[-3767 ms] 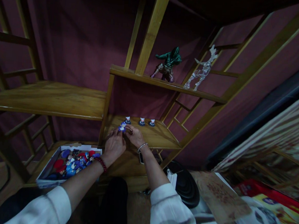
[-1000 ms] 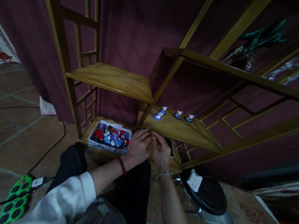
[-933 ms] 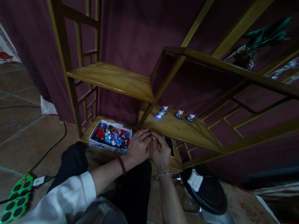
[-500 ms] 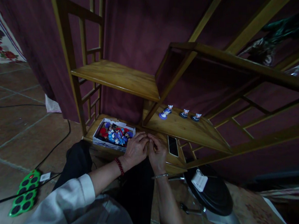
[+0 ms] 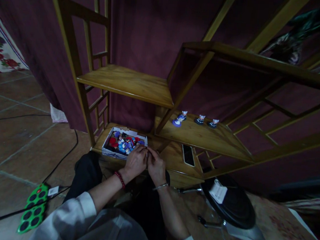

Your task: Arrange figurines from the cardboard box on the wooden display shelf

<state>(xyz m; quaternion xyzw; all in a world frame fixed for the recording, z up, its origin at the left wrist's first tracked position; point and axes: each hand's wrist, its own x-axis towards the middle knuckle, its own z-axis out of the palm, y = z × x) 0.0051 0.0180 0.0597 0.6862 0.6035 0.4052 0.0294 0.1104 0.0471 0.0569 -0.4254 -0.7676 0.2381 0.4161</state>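
My left hand (image 5: 135,163), with a red bead bracelet at the wrist, is closed at the right front corner of a white box (image 5: 111,152). Several small red, blue and purple figurines (image 5: 128,144) lie jumbled inside it. Against its fingertips, my right hand (image 5: 157,168) is closed too, a silver bracelet on its wrist. Whatever the fingers pinch between them is hidden or too small to name. On the raised shelf (image 5: 202,138) to the right stand a purple figurine (image 5: 177,121) and three white-headed figurines on dark bases (image 5: 200,119).
A phone (image 5: 188,155) lies on the lower board right of my hands. The wooden rack's upper shelf (image 5: 124,81) overhangs the box. A black round stool seat (image 5: 237,207) is at lower right. On the floor at left, a green power strip (image 5: 33,210) trails cables.
Both hands have moved left and slightly toward me, nearer the box, with fingertips still together. The whole view has shifted a little. The figurines on the shelf stay put.
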